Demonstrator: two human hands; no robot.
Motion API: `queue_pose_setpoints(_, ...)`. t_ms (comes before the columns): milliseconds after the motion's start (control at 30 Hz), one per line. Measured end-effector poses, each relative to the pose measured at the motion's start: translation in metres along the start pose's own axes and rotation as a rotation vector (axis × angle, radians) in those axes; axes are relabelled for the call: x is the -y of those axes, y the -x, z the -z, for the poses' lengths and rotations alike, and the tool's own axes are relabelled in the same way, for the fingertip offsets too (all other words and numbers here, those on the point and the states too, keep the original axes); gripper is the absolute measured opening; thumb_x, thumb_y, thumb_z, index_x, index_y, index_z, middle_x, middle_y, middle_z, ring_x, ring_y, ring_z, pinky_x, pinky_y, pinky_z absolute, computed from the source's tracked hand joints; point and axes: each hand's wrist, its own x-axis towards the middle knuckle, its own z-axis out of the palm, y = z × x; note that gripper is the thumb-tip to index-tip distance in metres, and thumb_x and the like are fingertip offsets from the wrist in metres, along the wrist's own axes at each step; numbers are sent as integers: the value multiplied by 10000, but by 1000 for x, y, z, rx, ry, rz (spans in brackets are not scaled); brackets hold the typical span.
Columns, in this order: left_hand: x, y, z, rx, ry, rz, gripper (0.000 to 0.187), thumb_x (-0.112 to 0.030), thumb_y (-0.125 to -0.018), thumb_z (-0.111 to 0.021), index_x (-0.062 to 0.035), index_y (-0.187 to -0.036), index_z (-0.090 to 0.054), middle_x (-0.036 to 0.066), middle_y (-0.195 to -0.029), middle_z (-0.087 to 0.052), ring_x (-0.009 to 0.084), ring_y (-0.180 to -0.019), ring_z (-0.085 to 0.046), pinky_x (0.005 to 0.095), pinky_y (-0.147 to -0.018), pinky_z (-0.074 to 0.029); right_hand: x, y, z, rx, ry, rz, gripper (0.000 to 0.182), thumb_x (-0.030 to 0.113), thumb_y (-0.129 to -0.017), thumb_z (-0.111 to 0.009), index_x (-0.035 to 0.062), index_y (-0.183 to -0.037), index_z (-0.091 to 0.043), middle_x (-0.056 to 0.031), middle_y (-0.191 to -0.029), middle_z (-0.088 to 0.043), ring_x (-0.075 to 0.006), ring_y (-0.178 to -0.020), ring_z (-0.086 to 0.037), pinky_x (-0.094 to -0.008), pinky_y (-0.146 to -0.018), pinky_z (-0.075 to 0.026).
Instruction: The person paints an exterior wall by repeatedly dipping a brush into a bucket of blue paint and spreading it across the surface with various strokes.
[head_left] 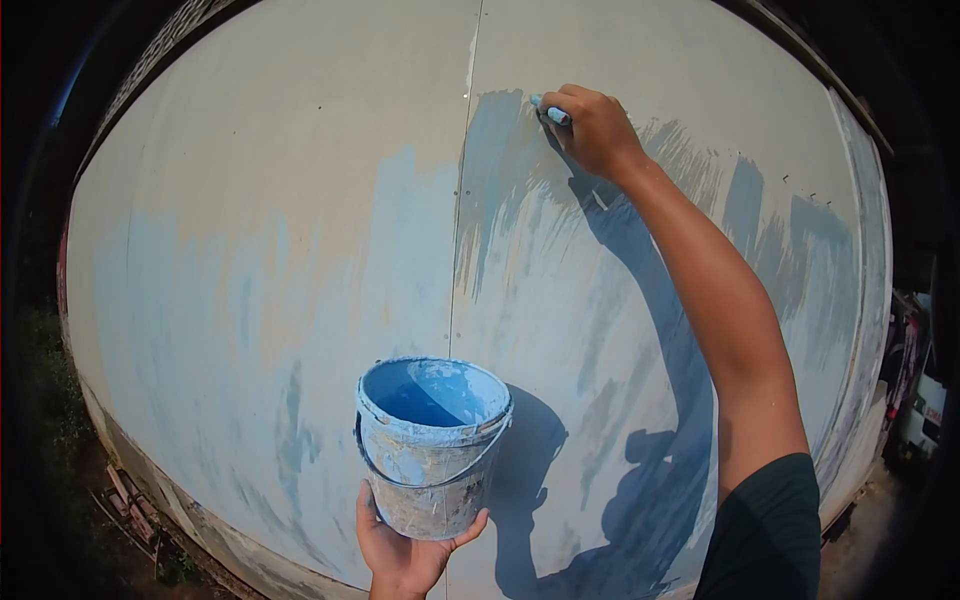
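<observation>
My left hand (408, 556) supports a paint bucket (420, 468) from beneath, thumb and fingers spread around its base. The bucket is upright, smeared with dried paint, and has blue paint inside; its wire handle hangs down over the front. High on the wall, my right hand (594, 128) is closed around a paintbrush (558, 116), of which only a short blue-stained part shows. Its bristles are hidden behind the fist. The wall (270, 110) is pale grey-beige, with streaky light blue paint over its lower half and fresh darker strokes near the right hand.
A vertical panel seam (456, 260) with small screw heads runs up the wall. My arm's shadow (655, 290) falls across the painted right side. Plants (50, 400) and reddish rubble (132, 510) lie at the lower left. Blurred objects stand beyond the wall's right edge.
</observation>
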Motion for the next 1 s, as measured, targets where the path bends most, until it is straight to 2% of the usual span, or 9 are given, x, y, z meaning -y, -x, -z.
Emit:
queue_pose_setpoints(267, 12, 2, 1, -85, -66, -127, 895, -696, -1010, -472, -198, -1716, -239, 211, -1748, -247, 478, -1567, -313, 808, -1130, -350, 103, 124, 11, 319, -323, 250, 153, 63, -847, -812, 67, -972, -722, -118, -918, -717, -315, -848, -736, -418, -740, -600)
queue_pose_setpoints(333, 16, 3, -2, -99, -63, -141, 892, -691, -1012, -480, -194, -1714, -243, 212, -1744, -254, 480, -1565, -316, 810, -1127, -353, 111, 131, 22, 549, -748, 64, 141, 85, -896, -801, 57, -1023, -745, -137, -918, -747, -309, -808, -729, -401, -740, -582)
queue_pose_setpoints(433, 19, 4, -4, -102, -73, -178, 891, -686, -1012, -489, -188, -1711, -248, 215, -1738, -260, 483, -1563, -319, 815, -1121, -357, 82, 100, 38, 632, -738, -159, 142, 98, -933, -786, 51, -1064, -757, -156, -912, -760, -312, -782, -718, -396, -738, -569)
queue_pose_setpoints(500, 21, 3, -5, -98, -98, -186, 893, -688, -1011, -491, -185, -1709, -249, 218, -1738, -258, 484, -1562, -319, 817, -1119, -358, 43, 80, 31, 397, -659, -267, 139, 83, -923, -788, 55, -1055, -754, -143, -912, -750, -321, -777, -701, -404, -730, -562)
queue_pose_setpoints(567, 23, 2, -8, -86, -77, -198, 900, -687, -1009, -496, -184, -1711, -243, 223, -1741, -248, 487, -1562, -317, 819, -1121, -353, -2, 63, 16, 90, -369, -58, 133, 66, -917, -789, 67, -1044, -748, -125, -936, -751, -334, -791, -705, -400, -740, -572)
queue_pose_setpoints(667, 33, 1, -43, -168, -20, -176, 909, -691, -1007, -494, -184, -1715, -231, 225, -1747, -233, 489, -1566, -310, 819, -1128, -348, -18, 69, -7, -4, -254, -122, 206, 31, -855, -819, 85, -1039, -745, -102, -1008, -754, -331, -871, -723, -399, -772, -595)
queue_pose_setpoints(800, 25, 0, -28, -124, -38, -163, 917, -699, -1006, -486, -185, -1718, -223, 222, -1752, -229, 487, -1573, -301, 817, -1130, -346, 51, 134, -1, 186, -259, 155, 408, -37, -687, -858, 72, -1061, -735, -113, -1134, -754, -327, -1034, -734, -417, -852, -618)
queue_pose_setpoints(867, 10, 1, -2, -60, -85, -158, 918, -703, -1007, -475, -185, -1720, -217, 216, -1752, -234, 484, -1580, -294, 814, -1127, -349, 90, 146, 20, 372, -404, 199, 372, 7, -732, -870, 65, -1087, -775, -133, -1098, -776, -329, -978, -750, -410, -860, -618)
queue_pose_setpoints(1000, 3, -1, -8, -40, -82, -96, 917, -703, -1008, -472, -187, -1721, -215, 212, -1751, -242, 478, -1579, -296, 810, -1121, -357, 128, 119, 48, 602, -685, -81, 128, 95, -882, -818, 30, -989, -792, -194, -910, -772, -356, -827, -735, -414, -791, -586)
